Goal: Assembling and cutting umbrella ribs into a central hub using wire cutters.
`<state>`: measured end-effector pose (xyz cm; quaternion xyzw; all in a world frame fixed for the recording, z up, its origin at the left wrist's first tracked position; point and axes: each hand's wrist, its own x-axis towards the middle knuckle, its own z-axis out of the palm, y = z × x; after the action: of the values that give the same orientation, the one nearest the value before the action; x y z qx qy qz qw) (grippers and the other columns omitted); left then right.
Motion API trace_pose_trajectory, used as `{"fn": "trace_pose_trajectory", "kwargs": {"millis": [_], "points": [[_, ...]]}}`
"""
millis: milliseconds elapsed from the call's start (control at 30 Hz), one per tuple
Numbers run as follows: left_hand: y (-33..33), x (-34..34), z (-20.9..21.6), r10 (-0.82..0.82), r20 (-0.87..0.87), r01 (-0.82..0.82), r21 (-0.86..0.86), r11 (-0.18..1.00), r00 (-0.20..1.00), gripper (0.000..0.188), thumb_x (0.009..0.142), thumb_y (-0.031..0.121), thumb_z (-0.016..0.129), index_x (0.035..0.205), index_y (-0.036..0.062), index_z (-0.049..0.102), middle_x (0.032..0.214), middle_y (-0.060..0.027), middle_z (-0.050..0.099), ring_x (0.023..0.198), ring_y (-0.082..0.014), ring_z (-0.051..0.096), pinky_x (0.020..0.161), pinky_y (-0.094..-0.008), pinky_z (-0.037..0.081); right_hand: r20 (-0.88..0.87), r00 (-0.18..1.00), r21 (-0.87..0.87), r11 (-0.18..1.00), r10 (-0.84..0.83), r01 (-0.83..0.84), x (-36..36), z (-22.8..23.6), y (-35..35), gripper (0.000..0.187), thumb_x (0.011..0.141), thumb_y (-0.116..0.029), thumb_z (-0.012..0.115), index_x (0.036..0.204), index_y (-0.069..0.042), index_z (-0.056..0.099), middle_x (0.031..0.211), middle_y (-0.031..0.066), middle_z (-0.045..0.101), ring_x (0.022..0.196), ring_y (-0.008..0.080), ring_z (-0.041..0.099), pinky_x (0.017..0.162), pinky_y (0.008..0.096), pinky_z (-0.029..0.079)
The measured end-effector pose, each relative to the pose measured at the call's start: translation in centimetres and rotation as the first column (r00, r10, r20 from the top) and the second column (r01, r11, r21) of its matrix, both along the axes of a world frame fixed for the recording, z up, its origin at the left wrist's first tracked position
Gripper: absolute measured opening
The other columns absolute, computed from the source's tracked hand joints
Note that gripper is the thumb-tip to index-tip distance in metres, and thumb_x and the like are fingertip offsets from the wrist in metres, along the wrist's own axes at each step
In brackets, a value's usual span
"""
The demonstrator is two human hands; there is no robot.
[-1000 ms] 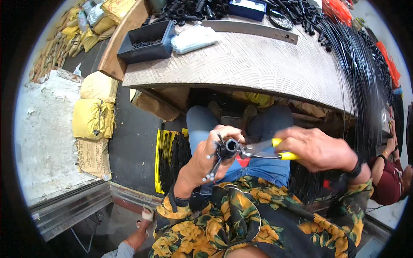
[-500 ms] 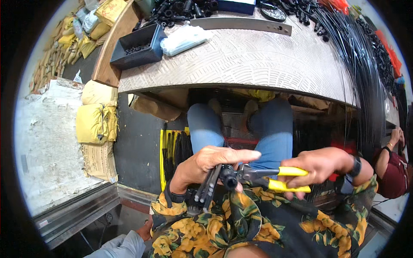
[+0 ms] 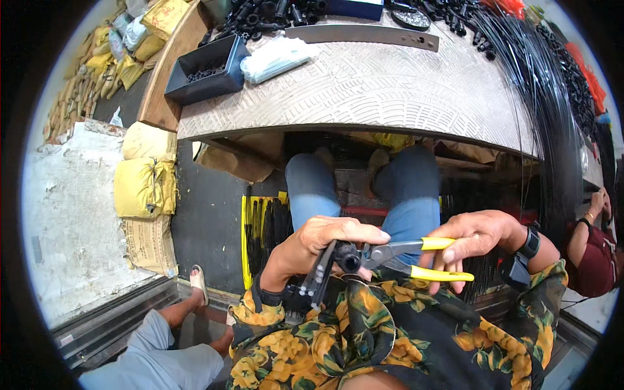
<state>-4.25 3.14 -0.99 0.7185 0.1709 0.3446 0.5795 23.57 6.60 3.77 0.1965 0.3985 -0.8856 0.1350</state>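
My left hand (image 3: 318, 242) is closed around several thin black rods (image 3: 317, 276) and a black round fitting (image 3: 348, 257) with a hollow end. Its thumb side lies along the top of the fitting. In my right hand (image 3: 473, 237) is a pair of pliers (image 3: 387, 252) with yellow handles, which stand apart. The pliers' jaws sit right beside the fitting; whether they grip part of it is hard to see. Both hands are above my lap.
Ahead stands a workbench (image 3: 364, 84) bearing a dark bin (image 3: 207, 70) of small black parts, a clear plastic bag (image 3: 276, 60), a metal bar (image 3: 364, 36) and long black strands (image 3: 552, 97). Yellow sacks (image 3: 144, 188) lie left. One person's leg (image 3: 179, 312) shows lower left, another person (image 3: 595, 253) at right.
The pliers' handles have spread wider apart, with my right fingers loosening along them. At lower left, the other person's leg and sandalled foot have come into view.
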Motion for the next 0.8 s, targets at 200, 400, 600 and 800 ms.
{"fn": "trace_pose_trajectory", "kwargs": {"millis": [200, 400, 600, 800], "points": [[-0.9, 0.8, -0.7, 0.414, -0.056, -0.406, 0.116, 0.907, 0.909, 0.048, 0.055, 0.024, 0.080, 0.098, 0.0084, 0.063, 0.099, -0.0087, 0.061, 0.085, -0.0225, 0.062, 0.070, -0.0306, 0.050, 0.040, 0.996, 0.924, -0.376, -0.079, -0.066, -1.6, 0.3, -1.2, 0.044, 0.062, -0.022, 0.071, 0.102, -0.014, 0.056, 0.103, 0.0085, 0.051, 0.076, 0.0228, 0.053, 0.065, 0.0331, 0.042], [-1.4, 0.7, -0.8, 0.562, 0.017, -0.552, 0.217, 0.805, 0.827, 0.049, 0.064, 0.021, 0.078, 0.104, 0.0044, 0.055, 0.094, -0.0099, 0.061, 0.070, -0.0192, 0.062, 0.061, -0.0290, 0.050, 0.034, 0.998, 0.880, -0.472, -0.058, -0.058, -4.0, 0.5, 0.0, 0.038, 0.062, -0.007, 0.059, 0.099, -0.005, 0.053, 0.112, 0.0158, 0.049, 0.102, 0.0321, 0.050, 0.089, 0.0439, 0.038], [-0.8, 1.3, -0.5, 0.400, 0.059, -0.400, -0.001, 0.916, 0.915, 0.041, 0.073, 0.018, 0.073, 0.104, 0.0015, 0.051, 0.087, -0.0078, 0.057, 0.068, -0.0177, 0.058, 0.060, -0.0281, 0.044, 0.065, 0.971, 0.851, -0.495, -0.229, -0.174, -3.4, -0.4, -1.6, 0.029, 0.061, -0.006, 0.061, 0.090, -0.005, 0.056, 0.095, 0.0123, 0.053, 0.085, 0.0293, 0.056, 0.070, 0.0377, 0.046], [-1.3, 1.0, -1.6, 0.516, 0.078, -0.500, -0.160, 0.851, 0.853, 0.050, 0.072, 0.017, 0.074, 0.113, 0.0025, 0.049, 0.096, -0.0093, 0.057, 0.077, -0.0157, 0.056, 0.067, -0.0274, 0.045, -0.146, 0.979, 0.881, -0.469, -0.145, 0.062, -5.2, -4.8, 0.0, 0.026, 0.060, -0.007, 0.066, 0.083, -0.005, 0.055, 0.085, 0.0122, 0.051, 0.074, 0.0285, 0.055, 0.060, 0.0368, 0.046]]}}
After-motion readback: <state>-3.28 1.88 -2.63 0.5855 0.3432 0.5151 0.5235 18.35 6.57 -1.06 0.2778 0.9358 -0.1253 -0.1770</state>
